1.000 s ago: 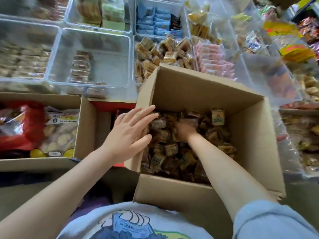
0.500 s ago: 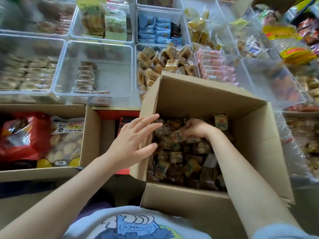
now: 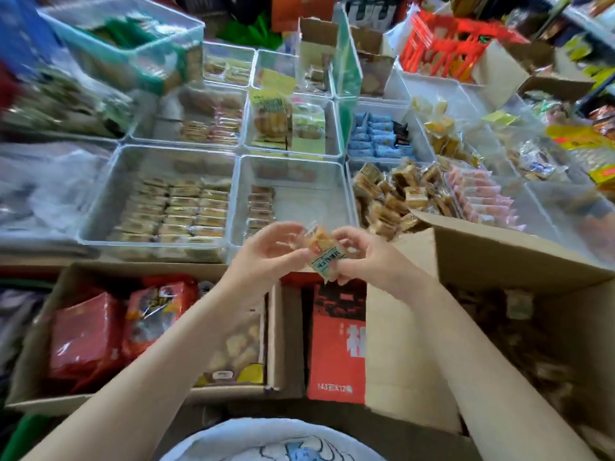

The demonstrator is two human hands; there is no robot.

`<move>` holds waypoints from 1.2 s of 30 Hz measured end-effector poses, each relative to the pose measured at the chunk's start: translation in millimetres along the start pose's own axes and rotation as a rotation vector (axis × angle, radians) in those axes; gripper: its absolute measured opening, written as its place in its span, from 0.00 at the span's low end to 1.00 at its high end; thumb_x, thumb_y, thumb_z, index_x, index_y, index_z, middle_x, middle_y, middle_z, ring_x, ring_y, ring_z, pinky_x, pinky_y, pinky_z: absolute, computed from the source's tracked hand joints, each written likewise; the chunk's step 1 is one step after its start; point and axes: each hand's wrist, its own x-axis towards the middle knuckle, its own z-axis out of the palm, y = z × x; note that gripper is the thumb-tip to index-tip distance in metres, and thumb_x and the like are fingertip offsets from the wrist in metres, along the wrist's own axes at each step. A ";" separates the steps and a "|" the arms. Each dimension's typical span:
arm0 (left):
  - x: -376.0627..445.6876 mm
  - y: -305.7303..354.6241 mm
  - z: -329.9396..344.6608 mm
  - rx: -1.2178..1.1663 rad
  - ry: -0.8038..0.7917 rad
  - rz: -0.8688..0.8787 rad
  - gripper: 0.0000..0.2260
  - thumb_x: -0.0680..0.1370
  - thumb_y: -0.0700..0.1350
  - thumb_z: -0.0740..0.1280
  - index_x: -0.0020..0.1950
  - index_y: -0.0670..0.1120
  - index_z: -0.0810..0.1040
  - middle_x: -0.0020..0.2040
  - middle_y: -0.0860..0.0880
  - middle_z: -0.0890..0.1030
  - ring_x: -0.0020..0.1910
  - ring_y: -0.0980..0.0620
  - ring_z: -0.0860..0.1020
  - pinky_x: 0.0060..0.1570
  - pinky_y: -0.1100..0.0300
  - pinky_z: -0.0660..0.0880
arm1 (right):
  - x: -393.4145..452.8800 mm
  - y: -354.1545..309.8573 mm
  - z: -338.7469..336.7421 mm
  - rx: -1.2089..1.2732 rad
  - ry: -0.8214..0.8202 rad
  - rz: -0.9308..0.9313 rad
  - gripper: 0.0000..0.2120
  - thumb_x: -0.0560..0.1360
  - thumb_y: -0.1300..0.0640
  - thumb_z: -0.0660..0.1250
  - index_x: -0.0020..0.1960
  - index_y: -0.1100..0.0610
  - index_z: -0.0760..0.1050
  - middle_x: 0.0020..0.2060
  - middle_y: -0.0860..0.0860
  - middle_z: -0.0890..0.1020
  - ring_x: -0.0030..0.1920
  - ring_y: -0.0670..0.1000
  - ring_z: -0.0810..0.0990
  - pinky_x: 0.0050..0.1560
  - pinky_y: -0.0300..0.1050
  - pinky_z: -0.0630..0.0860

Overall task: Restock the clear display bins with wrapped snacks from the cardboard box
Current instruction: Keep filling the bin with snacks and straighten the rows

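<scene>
Snack sits pinched between my left hand and right hand, held over the gap between box and bins. Probably orienting it so it drops flat into the near-empty bin ahead.

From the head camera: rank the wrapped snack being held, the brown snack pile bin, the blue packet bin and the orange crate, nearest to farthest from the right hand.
1. Wrapped snack: pinched in the right hand, the left hand also on it.
2. Brown snack pile bin: just beyond, slightly right.
3. Blue packet bin: one row behind that.
4. Orange crate: far back, right.
</scene>
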 end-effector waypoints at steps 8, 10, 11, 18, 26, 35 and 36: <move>22.7 -56.9 -180.9 0.250 0.162 -0.043 0.13 0.74 0.34 0.74 0.48 0.53 0.82 0.41 0.58 0.83 0.39 0.66 0.80 0.41 0.72 0.73 | 148.5 -33.2 135.7 -0.424 0.014 -0.162 0.14 0.75 0.56 0.72 0.61 0.49 0.79 0.51 0.44 0.81 0.49 0.43 0.80 0.54 0.41 0.76; 34.4 -71.2 -206.9 0.259 0.210 -0.050 0.13 0.75 0.35 0.74 0.47 0.55 0.81 0.43 0.59 0.83 0.40 0.66 0.80 0.42 0.71 0.73 | 178.1 -43.0 155.4 -0.528 0.043 -0.192 0.15 0.76 0.55 0.71 0.62 0.49 0.79 0.51 0.43 0.78 0.48 0.44 0.77 0.51 0.39 0.73; 41.9 -79.3 -217.9 0.265 0.227 -0.065 0.12 0.76 0.37 0.74 0.48 0.55 0.82 0.45 0.59 0.83 0.41 0.66 0.81 0.43 0.70 0.74 | 192.8 -46.3 162.8 -0.585 0.053 -0.205 0.14 0.76 0.55 0.71 0.62 0.49 0.79 0.50 0.43 0.78 0.48 0.43 0.76 0.50 0.39 0.72; 100.0 -121.9 -258.2 0.463 0.137 -0.244 0.15 0.79 0.50 0.70 0.65 0.48 0.81 0.61 0.50 0.81 0.55 0.52 0.81 0.58 0.53 0.78 | 276.9 -39.7 198.8 -0.962 0.039 -0.127 0.17 0.79 0.52 0.67 0.68 0.49 0.74 0.57 0.49 0.78 0.59 0.52 0.76 0.56 0.50 0.77; 121.0 -134.0 -260.5 0.537 -0.083 -0.471 0.17 0.80 0.42 0.64 0.69 0.47 0.78 0.67 0.48 0.79 0.65 0.50 0.76 0.60 0.62 0.70 | 304.4 -23.0 214.7 -1.081 -0.193 0.034 0.18 0.80 0.53 0.65 0.70 0.48 0.74 0.58 0.53 0.78 0.60 0.56 0.77 0.58 0.52 0.77; 114.7 -122.6 -242.8 0.768 -0.247 -0.419 0.18 0.81 0.43 0.62 0.71 0.43 0.74 0.68 0.44 0.77 0.65 0.45 0.75 0.64 0.52 0.73 | 291.0 -23.7 206.1 -1.286 -0.210 -0.080 0.17 0.83 0.55 0.57 0.70 0.52 0.73 0.61 0.53 0.75 0.63 0.55 0.69 0.64 0.53 0.66; 110.5 -120.9 -239.3 0.798 -0.242 -0.397 0.19 0.81 0.44 0.62 0.72 0.44 0.72 0.69 0.44 0.75 0.65 0.45 0.74 0.64 0.51 0.73 | 285.1 -26.5 201.5 -1.275 -0.182 -0.117 0.17 0.83 0.55 0.57 0.70 0.52 0.72 0.62 0.52 0.76 0.64 0.55 0.70 0.65 0.53 0.66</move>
